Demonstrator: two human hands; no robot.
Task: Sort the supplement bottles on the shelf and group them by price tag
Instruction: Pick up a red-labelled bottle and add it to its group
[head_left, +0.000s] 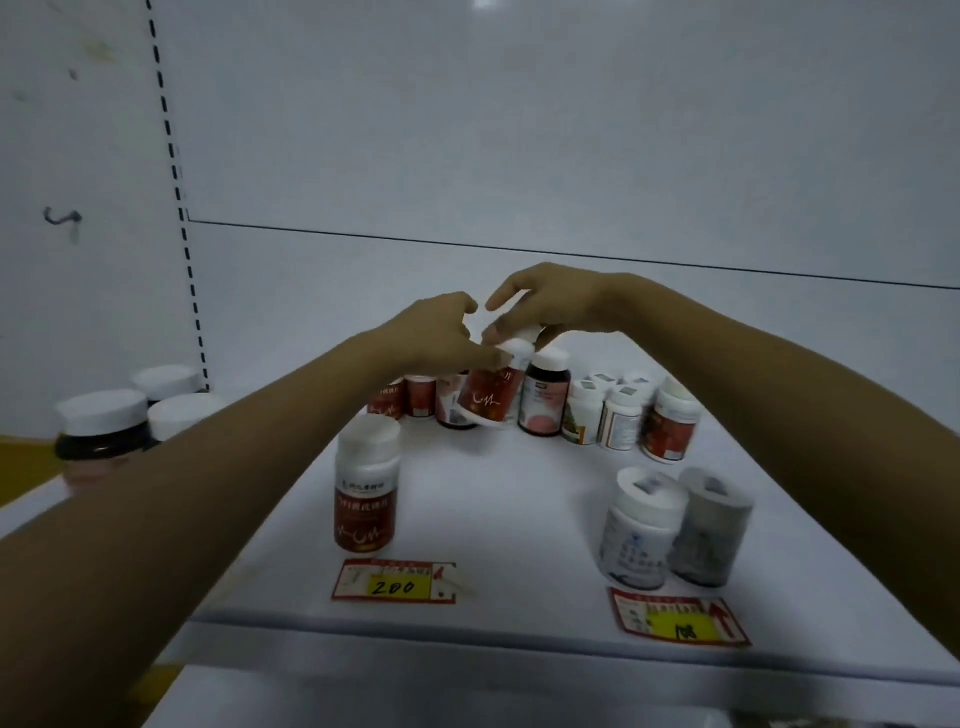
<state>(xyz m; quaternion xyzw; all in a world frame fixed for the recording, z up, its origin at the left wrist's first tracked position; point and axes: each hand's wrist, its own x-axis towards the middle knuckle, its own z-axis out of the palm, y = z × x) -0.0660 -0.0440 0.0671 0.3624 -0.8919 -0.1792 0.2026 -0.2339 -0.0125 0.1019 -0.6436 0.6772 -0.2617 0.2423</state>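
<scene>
At the shelf's front edge lie two price tags: one reading 200 (395, 582) on the left and a second (679, 618) on the right whose number is too blurred to read. Just behind the 200 tag stands one red-labelled bottle (367, 491), upright; behind the right tag stand a white bottle (641, 527) and a grey one (710, 527), touching. Farther back, both hands meet over the unsorted row (613, 410) of bottles at the rear of the shelf (493, 519). The right hand (558, 304) closes its grip on the white cap of a red-labelled bottle (491, 397), which is tilted, its base swung toward the left and apparently off the shelf. The left hand (441, 332) pinches at the same cap, fingers curled and holding nothing else. Its label matches the bottle by the 200 tag, so its place is probably nearer and to the left, on the left hand's side.
</scene>
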